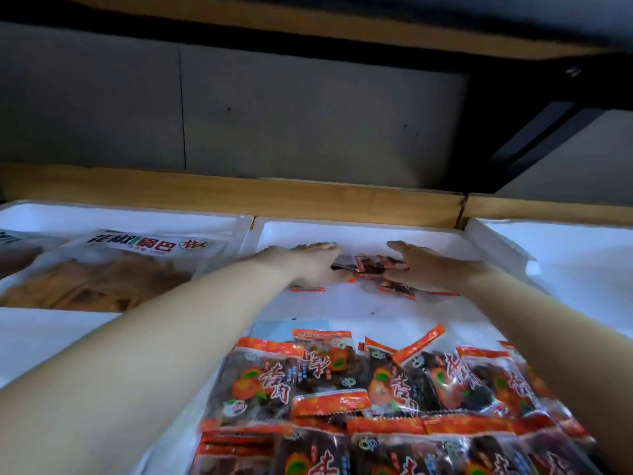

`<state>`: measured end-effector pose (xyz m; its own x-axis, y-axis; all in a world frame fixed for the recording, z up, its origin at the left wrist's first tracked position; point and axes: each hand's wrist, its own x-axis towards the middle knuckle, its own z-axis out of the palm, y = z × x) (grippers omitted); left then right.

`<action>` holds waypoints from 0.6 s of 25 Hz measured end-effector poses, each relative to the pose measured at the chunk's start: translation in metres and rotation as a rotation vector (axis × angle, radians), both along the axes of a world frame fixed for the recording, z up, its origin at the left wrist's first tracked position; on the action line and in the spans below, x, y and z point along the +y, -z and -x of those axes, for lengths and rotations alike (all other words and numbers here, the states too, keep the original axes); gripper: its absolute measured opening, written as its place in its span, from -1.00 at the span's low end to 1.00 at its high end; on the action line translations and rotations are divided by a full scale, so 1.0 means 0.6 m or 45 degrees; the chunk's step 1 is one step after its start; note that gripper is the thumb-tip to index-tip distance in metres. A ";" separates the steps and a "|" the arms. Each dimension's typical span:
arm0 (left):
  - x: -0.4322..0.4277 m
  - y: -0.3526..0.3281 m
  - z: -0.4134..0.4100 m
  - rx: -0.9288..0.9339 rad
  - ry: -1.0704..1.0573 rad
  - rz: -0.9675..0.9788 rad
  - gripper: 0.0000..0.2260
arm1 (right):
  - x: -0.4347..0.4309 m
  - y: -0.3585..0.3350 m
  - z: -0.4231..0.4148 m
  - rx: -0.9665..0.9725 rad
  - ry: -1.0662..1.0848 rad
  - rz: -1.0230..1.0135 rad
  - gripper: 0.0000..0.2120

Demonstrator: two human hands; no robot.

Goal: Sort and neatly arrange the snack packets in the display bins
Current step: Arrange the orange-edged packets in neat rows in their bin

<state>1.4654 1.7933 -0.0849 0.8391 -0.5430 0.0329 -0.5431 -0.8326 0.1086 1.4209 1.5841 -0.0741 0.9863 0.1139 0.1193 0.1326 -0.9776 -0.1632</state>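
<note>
A white foam bin (359,231) holds orange snack packets (342,389) heaped at its near end. Left of it, another bin (137,214) holds big crisp bags (137,262). Both hands, left (315,262) and right (428,269), cup a few loose packets (373,269) at the far end, fingers spread.

A grey panelled back wall (308,121) stood behind the display, with a light wooden ledge (239,197) along its foot, a wooden shelf edge (308,25) overhead, and a black metal bracket (534,132) slanting at the right
</note>
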 end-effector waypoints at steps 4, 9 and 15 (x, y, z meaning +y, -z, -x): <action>-0.018 0.022 -0.014 -0.002 0.014 -0.011 -0.43 | 0.006 0.014 -0.022 -0.030 -0.024 0.150 -0.37; -0.018 0.014 -0.005 -0.031 0.034 0.022 -0.49 | 0.009 0.010 -0.016 -0.059 -0.070 0.180 -0.49; -0.013 0.018 0.024 -0.119 0.055 0.062 -0.45 | -0.001 -0.005 0.015 -0.266 -0.139 -0.005 -0.80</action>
